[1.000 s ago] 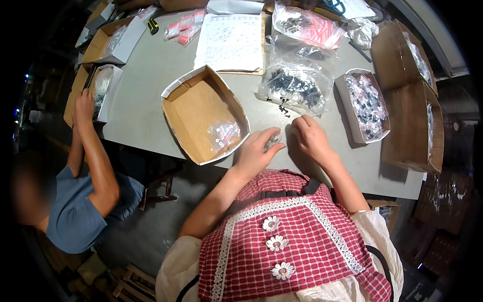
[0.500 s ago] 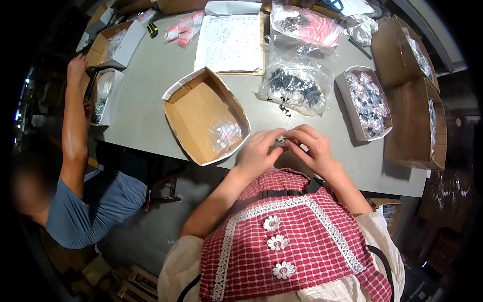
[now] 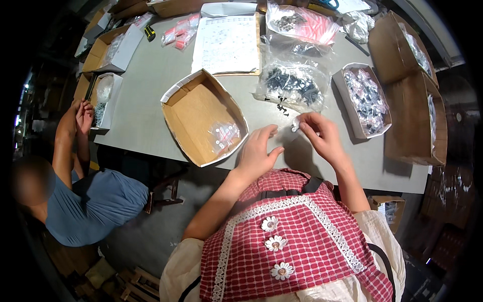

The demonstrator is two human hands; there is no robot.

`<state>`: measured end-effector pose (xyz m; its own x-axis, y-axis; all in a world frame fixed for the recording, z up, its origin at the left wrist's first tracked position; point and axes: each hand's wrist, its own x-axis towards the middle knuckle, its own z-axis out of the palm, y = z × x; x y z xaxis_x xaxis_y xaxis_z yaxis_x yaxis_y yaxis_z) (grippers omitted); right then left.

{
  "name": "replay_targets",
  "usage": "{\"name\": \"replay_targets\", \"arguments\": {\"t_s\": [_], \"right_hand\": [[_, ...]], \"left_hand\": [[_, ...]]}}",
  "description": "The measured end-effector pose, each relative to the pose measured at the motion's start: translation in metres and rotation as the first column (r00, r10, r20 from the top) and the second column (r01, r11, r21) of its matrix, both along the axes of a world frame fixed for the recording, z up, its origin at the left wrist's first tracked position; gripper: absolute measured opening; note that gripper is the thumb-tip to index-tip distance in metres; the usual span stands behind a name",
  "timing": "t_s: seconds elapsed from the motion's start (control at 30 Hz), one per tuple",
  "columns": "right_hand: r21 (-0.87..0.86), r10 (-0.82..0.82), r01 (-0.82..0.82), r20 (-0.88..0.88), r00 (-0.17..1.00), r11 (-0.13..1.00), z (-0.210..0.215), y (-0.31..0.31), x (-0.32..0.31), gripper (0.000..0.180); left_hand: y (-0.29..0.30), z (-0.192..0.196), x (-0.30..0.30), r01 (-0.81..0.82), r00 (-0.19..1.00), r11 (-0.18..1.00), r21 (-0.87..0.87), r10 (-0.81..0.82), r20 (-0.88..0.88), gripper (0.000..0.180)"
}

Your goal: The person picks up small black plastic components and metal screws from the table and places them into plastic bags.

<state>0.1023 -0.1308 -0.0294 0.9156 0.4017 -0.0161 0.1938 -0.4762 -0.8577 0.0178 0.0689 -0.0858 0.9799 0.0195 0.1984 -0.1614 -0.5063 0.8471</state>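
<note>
My right hand (image 3: 322,137) pinches a small white part (image 3: 296,126) over the grey table (image 3: 151,95); my left hand (image 3: 257,151) hovers open beside it. I'd best grip lightly, steadily.

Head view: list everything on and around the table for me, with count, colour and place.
Table: one, grey, centre.
Open box: one, brown with white rim, middle, a small clear bag of parts inside.
Bag of dark parts: one, clear, beyond the hands.
Tray of bagged parts: one, white, right of that bag.
Large cartons: two, brown, right edge.
Printed sheet: one, white, far centre.
Bag with pink pieces: one, clear, far side.
Small boxes: several, far left.
Co-worker: one, blue shirt, left side.
Left hand: open, on the table edge.
Right hand: pinching a small pale piece.
</note>
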Motion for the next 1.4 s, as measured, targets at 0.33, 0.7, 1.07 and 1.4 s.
{"name": "replay_targets", "arguments": {"t_s": [0.33, 0.7, 1.07, 1.4], "right_hand": [[0.439, 0.276, -0.014, -0.542, 0.794, 0.899, 0.049, -0.006, -0.001, 0.014], [0.425, 0.371, -0.106, -0.609, 0.701, 0.899, 0.033, 0.003, -0.002, 0.017], [0.474, 0.388, -0.083, -0.593, 0.706, 0.877, 0.019, -0.001, -0.006, 0.015], [0.646, -0.311, 0.572, -0.482, 0.819, 0.506, 0.007, -0.081, 0.022, 0.018]], "left_hand": [[0.016, 0.070, 0.028, 0.037, 0.818, 0.699, -0.714, -0.432, -0.381, 0.019], [0.004, 0.061, 0.033, 0.085, 0.913, 0.891, -0.445, -0.248, -0.323, 0.012], [0.008, 0.063, 0.032, 0.044, 0.889, 0.843, -0.537, -0.278, -0.365, 0.014], [0.131, -0.007, 0.028, -0.359, 0.908, 0.836, 0.415, 0.415, -0.051, 0.035]]}}
